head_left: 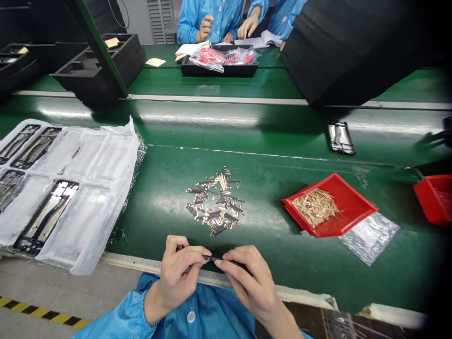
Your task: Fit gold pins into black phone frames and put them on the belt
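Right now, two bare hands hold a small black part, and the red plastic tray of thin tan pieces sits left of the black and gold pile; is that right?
No: the head view shows the red plastic tray of thin tan pieces right of the black and gold pile. The left hand and right hand do hold the small black part.

Pile of parts (pixel 213 215) on the bench (pixel 158 226), left hand (pixel 180 268) and right hand (pixel 252 278) just before it, a strip (pixel 213 258) between them; over left, phone frames (pixel 37 230) in a tray (pixel 88 226); over right, pins (pixel 314 207) in a bin (pixel 353 207), bag (pixel 376 238) under its edge, another frame (pixel 341 138) behind
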The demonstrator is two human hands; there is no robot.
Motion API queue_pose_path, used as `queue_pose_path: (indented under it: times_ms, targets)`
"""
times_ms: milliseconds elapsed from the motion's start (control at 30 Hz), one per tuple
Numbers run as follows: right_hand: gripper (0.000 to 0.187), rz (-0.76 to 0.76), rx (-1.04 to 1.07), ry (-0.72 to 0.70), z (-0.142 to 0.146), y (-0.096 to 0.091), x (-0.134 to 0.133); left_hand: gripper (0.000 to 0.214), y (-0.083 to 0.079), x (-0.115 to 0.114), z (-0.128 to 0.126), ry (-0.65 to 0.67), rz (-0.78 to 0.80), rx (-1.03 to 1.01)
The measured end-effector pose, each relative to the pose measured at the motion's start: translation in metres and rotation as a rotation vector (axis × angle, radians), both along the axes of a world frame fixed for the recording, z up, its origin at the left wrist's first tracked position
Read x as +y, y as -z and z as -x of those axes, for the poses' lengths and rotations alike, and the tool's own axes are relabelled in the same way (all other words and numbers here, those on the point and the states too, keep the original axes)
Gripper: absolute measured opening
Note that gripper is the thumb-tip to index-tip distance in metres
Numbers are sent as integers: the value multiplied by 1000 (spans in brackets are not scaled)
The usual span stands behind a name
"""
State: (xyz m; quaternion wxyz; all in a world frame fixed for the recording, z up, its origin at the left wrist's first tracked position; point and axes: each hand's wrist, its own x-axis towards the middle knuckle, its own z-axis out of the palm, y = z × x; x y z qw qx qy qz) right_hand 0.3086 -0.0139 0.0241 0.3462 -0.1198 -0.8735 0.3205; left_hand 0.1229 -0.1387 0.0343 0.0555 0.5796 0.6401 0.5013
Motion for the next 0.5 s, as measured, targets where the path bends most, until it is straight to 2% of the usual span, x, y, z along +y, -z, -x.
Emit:
queue_pose_path:
  times_ms: [67, 167, 233, 400, 500]
  targets:
    - [45, 76, -1, -42, -3, 1, 1, 32, 0, -1, -1, -8, -18, -2]
    - [45, 295, -43, -71, -9, 3, 5, 33, 1, -3, -3, -15, -38, -4]
    - [43, 353, -94, -93, -11, 4, 8, 34, 2, -4, -5, -21, -43, -10]
    - [27, 275, -114, -189, -7, -2, 15, 32, 3, -3, 1, -5, -63, -44]
    - [21, 205, -220, -226, 0, -13, 22, 29, 1, 0, 13, 30, -67, -104]
